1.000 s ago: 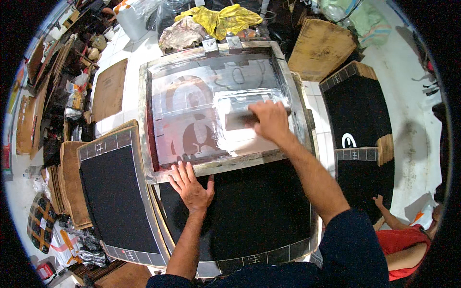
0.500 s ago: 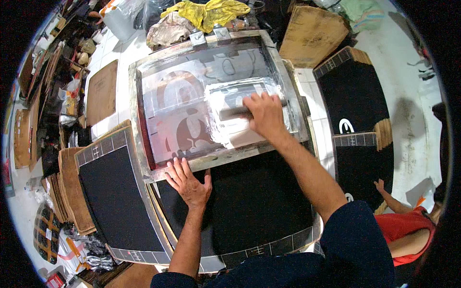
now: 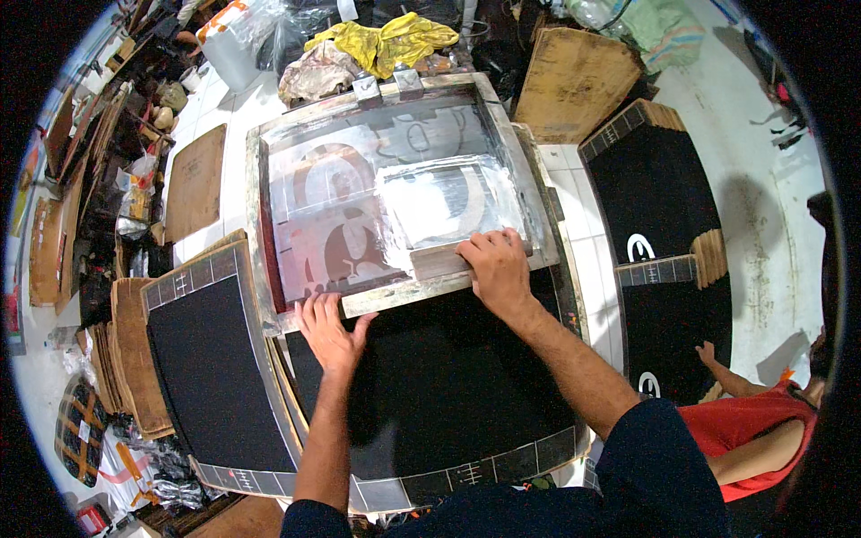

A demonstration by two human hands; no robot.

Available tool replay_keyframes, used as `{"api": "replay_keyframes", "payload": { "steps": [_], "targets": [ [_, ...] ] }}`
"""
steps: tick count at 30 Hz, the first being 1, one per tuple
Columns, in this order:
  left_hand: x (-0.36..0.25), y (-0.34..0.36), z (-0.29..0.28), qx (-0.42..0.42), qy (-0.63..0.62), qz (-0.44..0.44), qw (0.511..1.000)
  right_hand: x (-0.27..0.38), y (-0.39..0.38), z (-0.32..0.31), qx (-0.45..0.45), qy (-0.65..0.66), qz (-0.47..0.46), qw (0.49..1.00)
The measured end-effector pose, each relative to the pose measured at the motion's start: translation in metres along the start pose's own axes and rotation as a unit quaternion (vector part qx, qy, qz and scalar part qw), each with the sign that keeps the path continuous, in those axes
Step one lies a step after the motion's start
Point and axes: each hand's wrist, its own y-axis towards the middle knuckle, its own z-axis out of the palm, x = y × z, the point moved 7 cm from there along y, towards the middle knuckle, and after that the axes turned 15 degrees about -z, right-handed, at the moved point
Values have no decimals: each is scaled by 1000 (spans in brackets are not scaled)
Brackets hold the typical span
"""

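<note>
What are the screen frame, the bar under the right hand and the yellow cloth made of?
The screen frame looks like matte wood: thick, paint-smeared rails, though metal is possible. The bar under the right hand seems dull wood or plastic; its plain greyish side leaves that open. The yellow cloth is probably matte fabric, given its crumpled folds and stains.

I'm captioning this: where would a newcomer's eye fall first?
Probably on the glossy white patch on the rectangular wood-framed screen at centre. At the patch's near edge the right hand holds a greyish bar-shaped tool, while the left hand touches the screen's near edge. Next, the crumpled yellow cloth beyond the screen and, lower right, a person in red.
</note>
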Motion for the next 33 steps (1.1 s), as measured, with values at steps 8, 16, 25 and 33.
{"api": "replay_keyframes", "payload": {
  "steps": [8,16,25,33],
  "targets": [
    [-2,22,-27,50,-38,66,996,-38,51,-6,76,11,18,997],
    [1,24,-25,58,-51,45,996,-33,37,-12,133,59,18,989],
    [-1,25,-28,54,-69,37,996,-93,116,31,79,48,-22,995],
    [-2,26,-29,56,-70,39,995,-135,173,70,126,49,33,990]
  ]
}}
